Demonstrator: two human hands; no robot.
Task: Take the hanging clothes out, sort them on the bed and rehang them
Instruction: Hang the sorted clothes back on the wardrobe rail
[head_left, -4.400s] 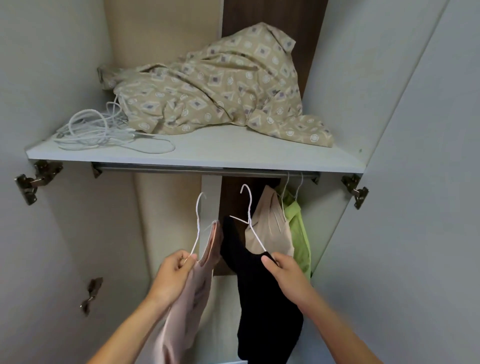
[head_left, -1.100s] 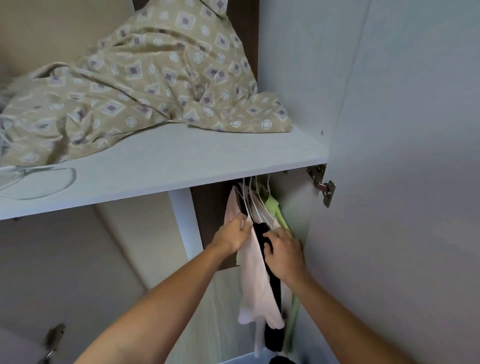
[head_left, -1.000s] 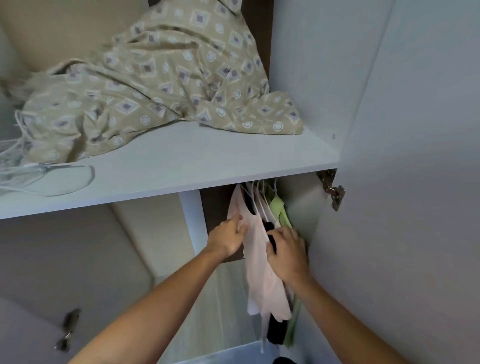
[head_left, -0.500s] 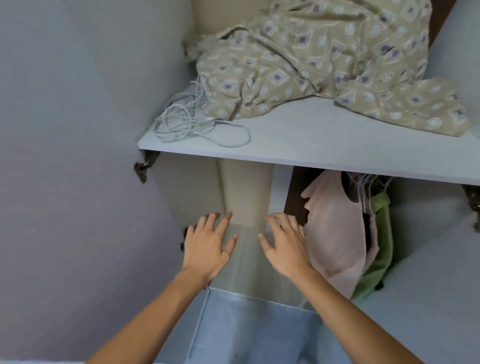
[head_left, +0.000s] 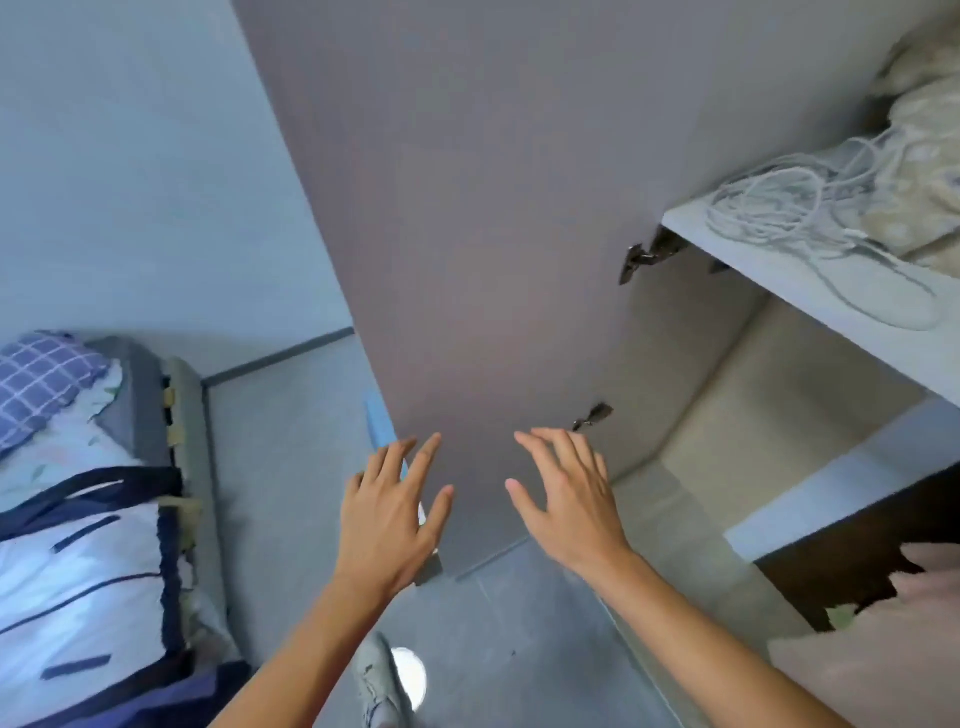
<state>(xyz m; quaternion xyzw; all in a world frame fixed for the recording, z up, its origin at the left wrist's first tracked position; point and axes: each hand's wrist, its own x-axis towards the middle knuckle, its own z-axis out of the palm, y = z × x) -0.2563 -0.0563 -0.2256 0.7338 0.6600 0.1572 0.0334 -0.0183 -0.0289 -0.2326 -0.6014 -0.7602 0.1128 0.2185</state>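
Note:
My left hand (head_left: 390, 512) and my right hand (head_left: 567, 496) are both raised in front of me with fingers spread, holding nothing. They hover before the open grey wardrobe door (head_left: 467, 234). At the far right edge a corner of a pink hanging garment (head_left: 932, 579) shows inside the wardrobe, with a scrap of green cloth (head_left: 840, 617) below it. The bed (head_left: 67, 452) lies at the left, with a white and navy garment (head_left: 78, 561) spread on it. The wardrobe rail and hangers are out of view.
The wardrobe shelf (head_left: 810, 291) at upper right carries a coil of white cord (head_left: 800, 213) and a beige patterned cloth (head_left: 919, 156). A checked blue pillow (head_left: 36, 384) sits at the bed's head. Grey floor (head_left: 498, 634) lies below, with a grey shoe (head_left: 376, 680) on it.
My view has swung left from the wardrobe interior toward the bed. Both hands, which earlier let go of the hung clothes, stay open and empty in front of me.

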